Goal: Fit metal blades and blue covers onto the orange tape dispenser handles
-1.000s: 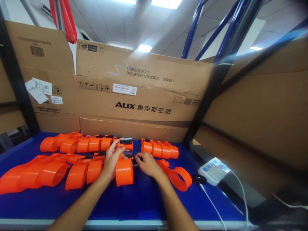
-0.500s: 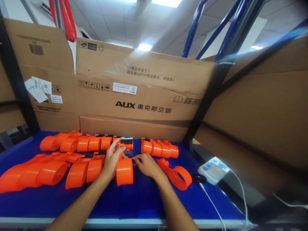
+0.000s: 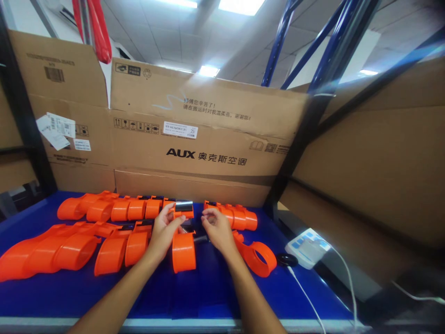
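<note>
My left hand is closed around an orange plastic piece with a wide ring at its near end. On the piece's upper end sits a black block with a pale, ridged top edge. A short dark rod sticks out to the right beside the ring. My right hand hovers just right of the piece, apart from it, thumb and fingers pinched together. Whatever they may hold is too small to make out. Behind it stands a row of orange ring pieces.
More orange ring pieces lie in two rows at the left on the blue table covering. A single orange ring piece, a black round puck with a white cable and a white device are at right. Cardboard walls the back.
My right hand has drawn back and up from the piece, uncovering the dark rod. The ring end has shifted slightly right, still in my left hand.
</note>
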`<state>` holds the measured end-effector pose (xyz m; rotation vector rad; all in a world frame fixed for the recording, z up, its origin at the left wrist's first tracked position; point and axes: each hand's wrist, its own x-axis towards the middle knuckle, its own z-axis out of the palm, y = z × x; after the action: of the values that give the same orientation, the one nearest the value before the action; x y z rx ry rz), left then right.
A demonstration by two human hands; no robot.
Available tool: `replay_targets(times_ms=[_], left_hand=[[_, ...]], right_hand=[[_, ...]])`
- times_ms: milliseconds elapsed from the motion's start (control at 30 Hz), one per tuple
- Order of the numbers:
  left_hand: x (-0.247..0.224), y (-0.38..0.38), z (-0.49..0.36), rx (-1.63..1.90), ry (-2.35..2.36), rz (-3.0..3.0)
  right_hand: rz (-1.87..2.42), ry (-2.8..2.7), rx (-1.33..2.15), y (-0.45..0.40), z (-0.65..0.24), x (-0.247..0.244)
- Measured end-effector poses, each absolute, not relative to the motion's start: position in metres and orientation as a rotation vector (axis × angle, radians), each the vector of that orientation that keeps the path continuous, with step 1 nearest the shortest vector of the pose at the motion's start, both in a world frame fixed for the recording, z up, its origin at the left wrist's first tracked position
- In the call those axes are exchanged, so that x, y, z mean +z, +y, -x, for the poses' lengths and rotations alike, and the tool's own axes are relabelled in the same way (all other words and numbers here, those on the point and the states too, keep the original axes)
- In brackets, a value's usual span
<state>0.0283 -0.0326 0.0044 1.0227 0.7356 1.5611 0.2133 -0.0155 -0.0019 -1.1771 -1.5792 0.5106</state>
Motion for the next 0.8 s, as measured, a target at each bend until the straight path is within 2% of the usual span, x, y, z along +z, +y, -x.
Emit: replay_targets(times_ms=[133, 433, 800], left_hand=[[0.004, -0.036, -0.029, 1.478, 0.718, -1.01], [0.001, -0.034, -0.032, 1.528, 0.731, -1.098], [0.0, -0.034, -0.031, 1.532, 0.742, -1.132]], right_hand=[[0.918, -1.369, 0.708, -0.019, -0.212, 0.007], [0.788, -1.334, 0.747, -0.031, -0.203, 0.014], [0.918, -1.632, 0.249, -0.045, -0.194, 0.012]])
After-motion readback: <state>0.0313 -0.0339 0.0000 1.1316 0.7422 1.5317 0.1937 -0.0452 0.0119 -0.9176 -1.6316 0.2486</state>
